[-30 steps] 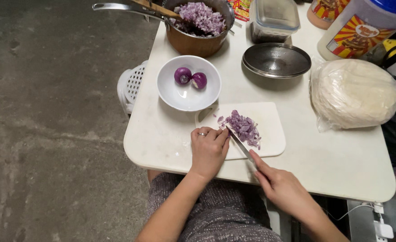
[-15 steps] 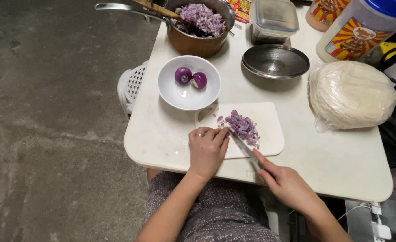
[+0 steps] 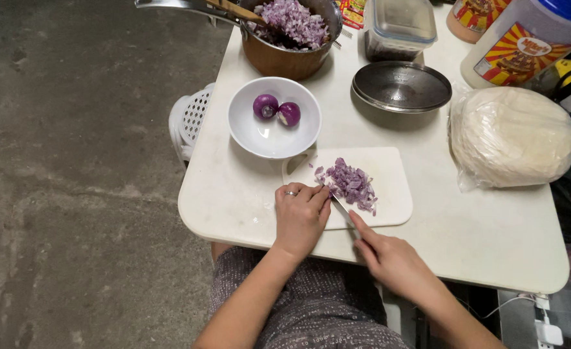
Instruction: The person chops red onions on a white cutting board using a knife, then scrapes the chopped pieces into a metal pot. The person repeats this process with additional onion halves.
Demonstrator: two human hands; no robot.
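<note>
Right now the right hand (image 3: pixel 395 262) is gripping a knife (image 3: pixel 343 210) with curled fingers, while the left hand (image 3: pixel 300 216) is pressing bent fingers down by chopped purple onion (image 3: pixel 353 184) on the white cutting board (image 3: pixel 392 187).

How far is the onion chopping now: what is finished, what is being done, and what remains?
Done: a copper pot is heaped with chopped red onion, and a smaller chopped pile lies on the white cutting board. In hand: the right hand holds a knife beside the left hand, which presses down at the board's edge. Left: two peeled onions wait in the white bowl.
</note>
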